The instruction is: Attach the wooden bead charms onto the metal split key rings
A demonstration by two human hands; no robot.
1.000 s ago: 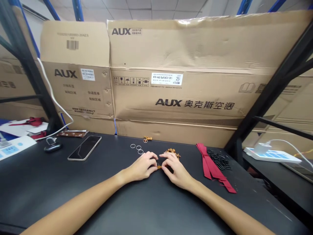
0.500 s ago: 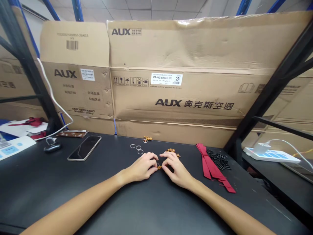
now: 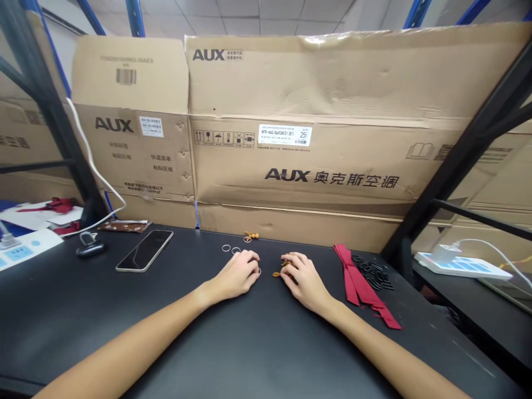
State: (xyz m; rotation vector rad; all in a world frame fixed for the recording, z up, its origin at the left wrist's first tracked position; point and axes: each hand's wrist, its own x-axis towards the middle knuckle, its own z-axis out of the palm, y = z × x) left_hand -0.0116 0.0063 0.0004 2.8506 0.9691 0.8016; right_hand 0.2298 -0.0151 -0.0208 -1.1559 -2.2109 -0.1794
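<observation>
My left hand rests low over the black table with its fingers curled and pinched. A thin metal ring pokes out at its fingertips. Across a small gap, my right hand is bent with thumb and fingers closed on an orange-brown cord loop, which sticks out to the left. Orange-brown beads show partly behind the right fingers. Beyond the left hand lie loose metal rings, one partly covered by the hand. Farther back is a beaded piece with a ring.
Red fabric strips and a pile of black rings or clips lie to the right. A phone, a black clip-like item and a brown wrapper are at left. Cardboard walls the back; power strips flank the table.
My hands have moved apart, the left one leftward with the ring. The ring and cord loop, together between the fingertips before, are now separate. My right hand is slightly farther right and back.
</observation>
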